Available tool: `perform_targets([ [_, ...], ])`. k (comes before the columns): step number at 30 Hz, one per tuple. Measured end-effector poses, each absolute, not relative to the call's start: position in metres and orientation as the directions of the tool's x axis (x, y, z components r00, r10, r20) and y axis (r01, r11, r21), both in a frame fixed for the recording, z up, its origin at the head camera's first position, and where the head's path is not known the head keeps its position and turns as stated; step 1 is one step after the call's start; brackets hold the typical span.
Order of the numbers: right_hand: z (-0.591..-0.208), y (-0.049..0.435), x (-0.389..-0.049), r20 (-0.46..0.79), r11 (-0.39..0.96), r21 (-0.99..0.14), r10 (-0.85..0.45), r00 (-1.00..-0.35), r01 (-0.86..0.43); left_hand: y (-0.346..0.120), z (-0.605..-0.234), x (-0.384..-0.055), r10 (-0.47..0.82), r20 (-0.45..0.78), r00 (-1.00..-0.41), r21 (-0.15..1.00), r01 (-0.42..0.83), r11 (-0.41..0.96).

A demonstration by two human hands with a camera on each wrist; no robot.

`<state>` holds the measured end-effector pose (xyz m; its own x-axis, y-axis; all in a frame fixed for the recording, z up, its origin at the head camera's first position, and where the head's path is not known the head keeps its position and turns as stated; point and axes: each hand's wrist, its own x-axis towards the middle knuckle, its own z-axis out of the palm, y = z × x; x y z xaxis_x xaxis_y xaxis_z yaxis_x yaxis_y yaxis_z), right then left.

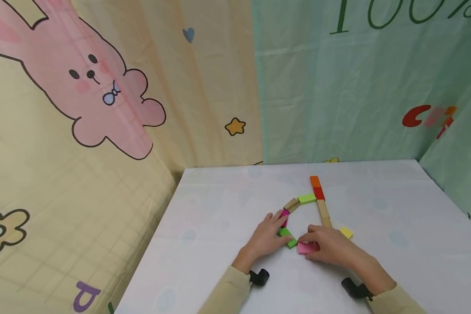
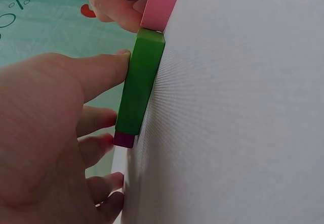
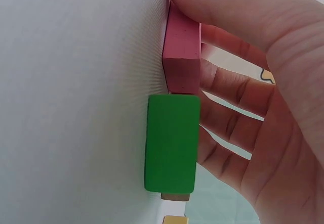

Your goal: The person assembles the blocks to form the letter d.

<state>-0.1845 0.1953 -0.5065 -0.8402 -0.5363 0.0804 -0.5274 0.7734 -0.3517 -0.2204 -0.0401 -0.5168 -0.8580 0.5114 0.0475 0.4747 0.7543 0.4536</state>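
Observation:
My right hand point(image 1: 329, 245) pinches a pink block point(image 1: 307, 248) on the table, thumb on its near side and fingers on the far side. At its left corner the pink block meets a green block point(image 1: 288, 238). My left hand point(image 1: 264, 235) lies along the left side, its thumb touching that green block and its fingers at a magenta block point(image 1: 284, 218), fairly straight. In the right wrist view, another green block point(image 3: 172, 143) stands beside the pink one; my right hand hides it in the head view.
From the magenta block the curve runs through wooden blocks point(image 1: 291, 205) and a light green block point(image 1: 307, 199) to a straight row: orange point(image 1: 315, 181), red point(image 1: 319, 193) and wooden blocks point(image 1: 324, 213). A yellow block point(image 1: 346, 232) lies right of my right hand. Printed curtains surround the white table point(image 1: 204, 279).

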Motion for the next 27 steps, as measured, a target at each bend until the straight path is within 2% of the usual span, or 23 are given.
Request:
perform_targets([
  [15, -0.487, 0.206, -0.182, 0.116, 0.756, -0.334, -0.559, -0.821, -0.562, -0.039, -0.517, -0.222, 0.529, 0.058, -0.847, 0.496, 0.484, 0.721],
  [27, -0.479, 0.222, -0.173, 0.077, 0.800, -0.349, -0.494, -0.866, -0.487, -0.032, -0.516, -0.217, 0.512, 0.029, -0.858, 0.500, 0.456, 0.736],
])
